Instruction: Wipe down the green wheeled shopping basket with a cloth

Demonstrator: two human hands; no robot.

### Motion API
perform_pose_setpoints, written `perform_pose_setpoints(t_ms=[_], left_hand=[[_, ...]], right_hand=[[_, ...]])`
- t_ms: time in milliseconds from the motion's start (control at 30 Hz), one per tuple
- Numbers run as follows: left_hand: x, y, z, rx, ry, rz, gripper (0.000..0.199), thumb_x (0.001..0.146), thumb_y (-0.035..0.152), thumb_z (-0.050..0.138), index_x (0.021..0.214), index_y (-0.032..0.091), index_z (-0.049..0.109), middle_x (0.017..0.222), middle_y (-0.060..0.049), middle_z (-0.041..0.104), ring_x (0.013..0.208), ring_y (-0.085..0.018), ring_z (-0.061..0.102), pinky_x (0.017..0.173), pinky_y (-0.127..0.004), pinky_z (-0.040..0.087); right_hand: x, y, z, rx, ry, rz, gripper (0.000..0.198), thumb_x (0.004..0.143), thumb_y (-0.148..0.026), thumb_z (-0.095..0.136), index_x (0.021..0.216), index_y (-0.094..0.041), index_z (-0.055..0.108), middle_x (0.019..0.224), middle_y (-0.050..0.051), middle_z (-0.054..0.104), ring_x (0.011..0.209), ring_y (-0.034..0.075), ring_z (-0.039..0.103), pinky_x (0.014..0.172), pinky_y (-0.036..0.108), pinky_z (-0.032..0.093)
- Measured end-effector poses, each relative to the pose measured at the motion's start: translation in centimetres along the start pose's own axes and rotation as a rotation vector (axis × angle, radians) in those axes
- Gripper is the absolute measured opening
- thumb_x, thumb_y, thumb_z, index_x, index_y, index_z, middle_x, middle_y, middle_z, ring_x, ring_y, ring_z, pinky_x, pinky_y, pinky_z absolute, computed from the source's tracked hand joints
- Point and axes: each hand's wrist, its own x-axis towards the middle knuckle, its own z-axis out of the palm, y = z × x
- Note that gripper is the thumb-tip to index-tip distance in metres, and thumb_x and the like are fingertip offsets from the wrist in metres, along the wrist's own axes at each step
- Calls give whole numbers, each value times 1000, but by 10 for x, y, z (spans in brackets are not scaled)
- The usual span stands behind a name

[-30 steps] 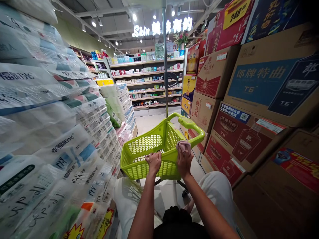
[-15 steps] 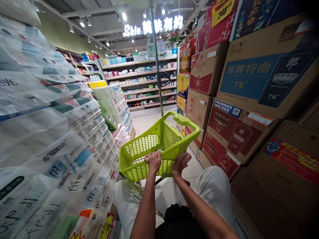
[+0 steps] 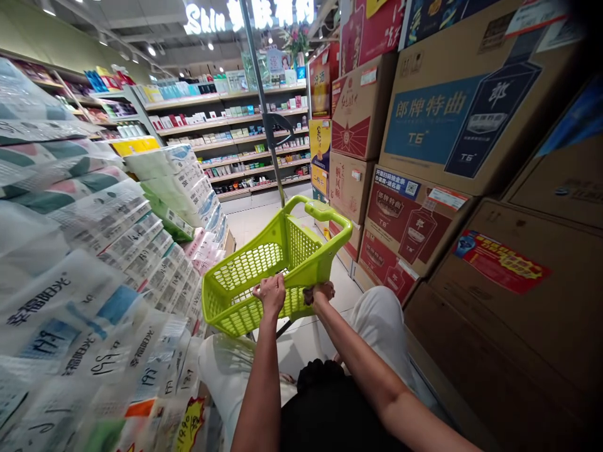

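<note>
A lime-green shopping cart [image 3: 245, 267] with a perforated basket stands at an angle in front of my knees. My left hand [image 3: 271, 294] is closed over the basket's near top rim. Against the outside of the near wall, close to the handle end, is my right hand [image 3: 323, 291], its fingers closed on what looks like a small crumpled brownish cloth, mostly hidden. The cart's curved handle [image 3: 332, 216] rises above my right hand. A tall metal pole [image 3: 264, 94] stands behind the handle.
Stacked packs of tissue paper [image 3: 94, 301] crowd my left side. On my right, cardboard liquor cartons [image 3: 424, 132] form a high wall. Shelves of small boxed products [image 3: 235, 119] stand across the far end, beyond the tiled floor [image 3: 249, 220].
The view has turned right, shifting the scene left. My right hand has turned, and the cloth now shows at its left side instead of its right. My left hand stays on the rim.
</note>
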Motion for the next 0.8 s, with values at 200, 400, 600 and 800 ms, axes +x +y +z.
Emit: perform_pose_setpoints(t_ms=[200,400,600,800], left_hand=[[-1,-1,2,21,19,6,37,106,35,41,87,25,71,101,-4,78,110,-24,59,109,-50,24],[-8,4,2,-3,1,-2,36,105,34,42,89,26,73,103,-4,77,113,-24,58,111,-51,22],[-12,12,7,4,-11,-20,35,106,35,41,96,27,73,106,-4,77,112,-25,58,111,-51,23],[-16,19,12,-2,-28,-12,36,106,35,39,97,27,73,107,-5,76,114,-26,57,108,-49,27]], right_hand=[[34,-20,-16,58,177,6,64,97,-29,32,155,-1,34,148,34,45,143,39,39,113,61,35],[89,-25,-67,-139,172,-195,61,90,-18,36,148,-18,56,150,20,49,139,35,38,112,58,33],[76,-19,-82,-289,-121,-573,55,91,-11,44,136,-29,69,136,7,63,103,25,46,93,40,42],[77,-16,-81,-335,29,-453,50,93,-11,43,133,-20,71,140,11,61,105,26,43,95,40,39]])
